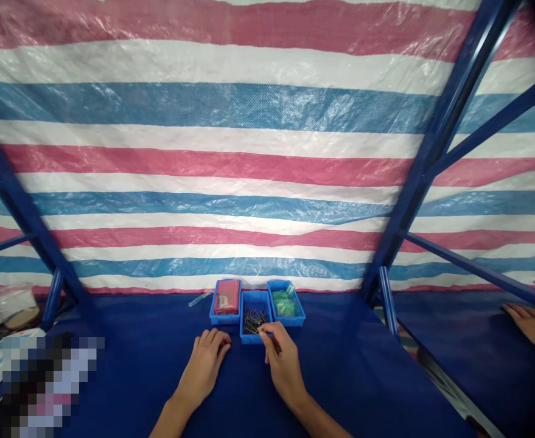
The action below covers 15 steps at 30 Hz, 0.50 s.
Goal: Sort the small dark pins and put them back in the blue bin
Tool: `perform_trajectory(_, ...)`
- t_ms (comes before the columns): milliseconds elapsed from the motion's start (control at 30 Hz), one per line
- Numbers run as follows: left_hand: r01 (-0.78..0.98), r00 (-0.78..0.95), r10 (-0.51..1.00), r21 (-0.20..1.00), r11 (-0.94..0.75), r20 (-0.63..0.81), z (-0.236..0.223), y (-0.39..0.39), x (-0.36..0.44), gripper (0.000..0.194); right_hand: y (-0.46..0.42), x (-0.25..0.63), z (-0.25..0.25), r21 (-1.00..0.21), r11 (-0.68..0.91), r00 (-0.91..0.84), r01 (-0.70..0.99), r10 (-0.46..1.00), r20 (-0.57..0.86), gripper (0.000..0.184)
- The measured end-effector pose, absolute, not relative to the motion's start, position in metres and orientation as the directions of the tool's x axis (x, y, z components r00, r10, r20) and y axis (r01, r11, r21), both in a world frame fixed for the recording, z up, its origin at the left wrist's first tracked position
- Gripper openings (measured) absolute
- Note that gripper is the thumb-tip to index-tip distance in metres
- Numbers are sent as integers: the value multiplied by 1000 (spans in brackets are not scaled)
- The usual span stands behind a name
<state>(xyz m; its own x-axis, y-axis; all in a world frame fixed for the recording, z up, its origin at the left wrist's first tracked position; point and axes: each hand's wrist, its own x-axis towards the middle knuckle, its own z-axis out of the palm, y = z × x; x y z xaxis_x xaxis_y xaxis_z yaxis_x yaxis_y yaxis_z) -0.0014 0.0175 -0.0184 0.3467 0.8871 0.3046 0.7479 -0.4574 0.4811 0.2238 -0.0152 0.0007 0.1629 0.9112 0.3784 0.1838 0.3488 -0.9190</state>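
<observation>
My right hand [283, 362] is at the front right edge of the middle blue bin [248, 340], thumb and forefinger pinched on a small thin metal piece, mostly hidden by the fingertips. Inside that bin lies a heap of thin dark metal pieces [252, 320], like screws or pins. My left hand [206, 365] rests palm down on the blue table, its fingers loosely bent and nothing seen in them. Behind it, the left blue bin [225, 319] contains a red packet [227, 297]. Green plastic packets [284, 303] fill the right blue bin [298, 321].
A small clear bag [200, 298] lies left of the bins. Blue metal posts [397, 225] stand at both sides before a striped sheet [249, 152]. Another person's hand [534, 325] is at the far right. A clear plastic container [9, 304] is at far left.
</observation>
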Motion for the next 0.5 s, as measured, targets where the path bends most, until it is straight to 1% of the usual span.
perform_trajectory(233,740,322,893,504,-445,315,-29,21,-4,28,-13,229,0,-900,371,201,228,887,416,42)
perform_trajectory(400,701,314,890,551,-453,331,-31,21,-3,25,-13,230,1,-882,373,239,288,864,443,45)
perform_trajectory(500,696,301,890,560,-450,342,-32,21,-3,24,-13,229,1,-885,369,246,283,864,439,46)
